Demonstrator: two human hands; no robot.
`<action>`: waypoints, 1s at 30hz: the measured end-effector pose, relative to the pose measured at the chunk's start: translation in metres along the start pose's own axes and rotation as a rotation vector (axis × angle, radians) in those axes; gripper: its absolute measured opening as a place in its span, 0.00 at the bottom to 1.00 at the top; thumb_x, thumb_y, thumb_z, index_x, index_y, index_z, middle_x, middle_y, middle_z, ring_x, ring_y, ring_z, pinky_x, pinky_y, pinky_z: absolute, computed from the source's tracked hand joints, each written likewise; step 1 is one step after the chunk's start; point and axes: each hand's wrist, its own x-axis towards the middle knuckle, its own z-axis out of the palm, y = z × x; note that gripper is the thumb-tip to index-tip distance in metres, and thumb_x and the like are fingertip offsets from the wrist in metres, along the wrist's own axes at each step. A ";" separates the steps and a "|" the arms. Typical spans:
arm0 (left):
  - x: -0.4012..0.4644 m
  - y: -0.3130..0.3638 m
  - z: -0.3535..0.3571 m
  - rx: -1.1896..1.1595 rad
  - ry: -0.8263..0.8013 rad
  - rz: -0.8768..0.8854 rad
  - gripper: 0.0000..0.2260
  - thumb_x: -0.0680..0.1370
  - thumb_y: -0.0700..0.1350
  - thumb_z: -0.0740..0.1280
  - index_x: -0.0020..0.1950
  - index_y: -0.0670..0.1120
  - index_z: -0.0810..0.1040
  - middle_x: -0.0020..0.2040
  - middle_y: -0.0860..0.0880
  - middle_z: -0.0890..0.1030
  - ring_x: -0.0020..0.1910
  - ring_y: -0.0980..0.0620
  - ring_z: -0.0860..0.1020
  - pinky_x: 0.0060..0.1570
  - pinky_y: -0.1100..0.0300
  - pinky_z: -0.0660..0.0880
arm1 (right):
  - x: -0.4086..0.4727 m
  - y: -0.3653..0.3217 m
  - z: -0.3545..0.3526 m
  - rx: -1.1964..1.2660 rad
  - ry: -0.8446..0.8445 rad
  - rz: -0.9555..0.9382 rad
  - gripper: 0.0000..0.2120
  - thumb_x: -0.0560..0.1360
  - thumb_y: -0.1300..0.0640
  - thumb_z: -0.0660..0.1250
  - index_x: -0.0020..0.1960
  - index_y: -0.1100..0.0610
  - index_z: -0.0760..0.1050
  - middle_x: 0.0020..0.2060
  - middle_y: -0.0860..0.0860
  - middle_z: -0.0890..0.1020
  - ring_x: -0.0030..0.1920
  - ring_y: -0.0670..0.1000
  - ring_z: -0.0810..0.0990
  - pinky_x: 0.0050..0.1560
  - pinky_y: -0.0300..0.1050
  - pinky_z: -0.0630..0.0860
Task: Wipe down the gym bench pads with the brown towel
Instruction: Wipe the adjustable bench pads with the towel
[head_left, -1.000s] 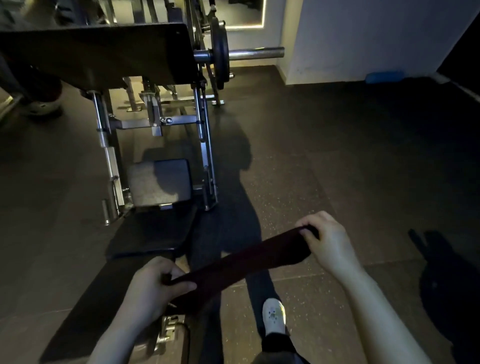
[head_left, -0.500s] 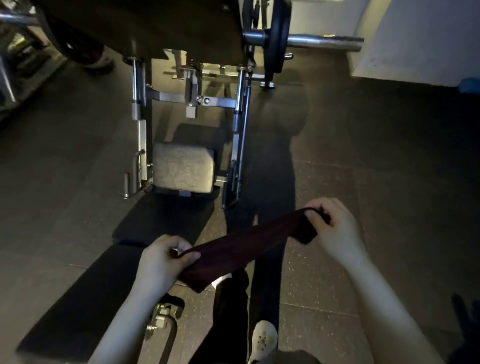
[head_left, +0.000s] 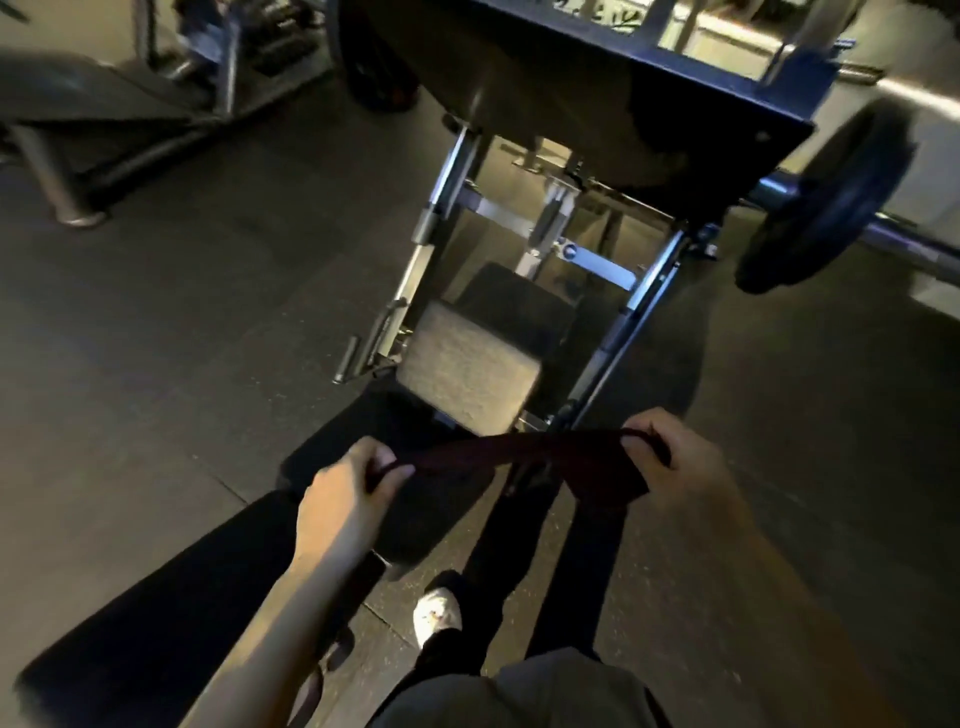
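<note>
both hands, left hand and right hand, grip the brown towel.

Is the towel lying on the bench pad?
No, the brown towel is stretched in the air between the left hand and right hand.

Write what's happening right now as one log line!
left hand: holds brown towel | right hand: holds towel | towel: stretched above bench pad, not touching | wiping: not started

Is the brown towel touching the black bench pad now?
Cannot tell. In the head view the towel is stretched between the left hand and right hand, overlapping the bench pad; no gap or contact shows.
</note>
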 end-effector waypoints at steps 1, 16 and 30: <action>0.006 0.000 -0.004 -0.004 0.068 -0.014 0.08 0.77 0.49 0.71 0.43 0.54 0.73 0.41 0.55 0.78 0.42 0.57 0.77 0.39 0.59 0.71 | 0.015 -0.001 0.003 -0.007 -0.036 -0.018 0.09 0.81 0.59 0.63 0.47 0.44 0.74 0.40 0.42 0.79 0.42 0.37 0.77 0.39 0.32 0.70; -0.032 0.011 0.047 0.067 0.529 -0.597 0.06 0.78 0.51 0.71 0.48 0.50 0.76 0.41 0.57 0.78 0.42 0.53 0.78 0.39 0.55 0.73 | 0.228 -0.054 0.072 -0.140 -0.711 -0.550 0.16 0.77 0.59 0.69 0.41 0.38 0.74 0.41 0.38 0.82 0.46 0.46 0.80 0.50 0.50 0.76; -0.195 -0.033 0.104 -0.184 0.998 -1.157 0.04 0.80 0.46 0.67 0.48 0.55 0.75 0.43 0.55 0.79 0.44 0.49 0.78 0.40 0.54 0.72 | 0.107 -0.144 0.221 -0.559 -1.257 -1.093 0.05 0.81 0.55 0.63 0.50 0.46 0.71 0.45 0.42 0.76 0.46 0.42 0.74 0.40 0.30 0.67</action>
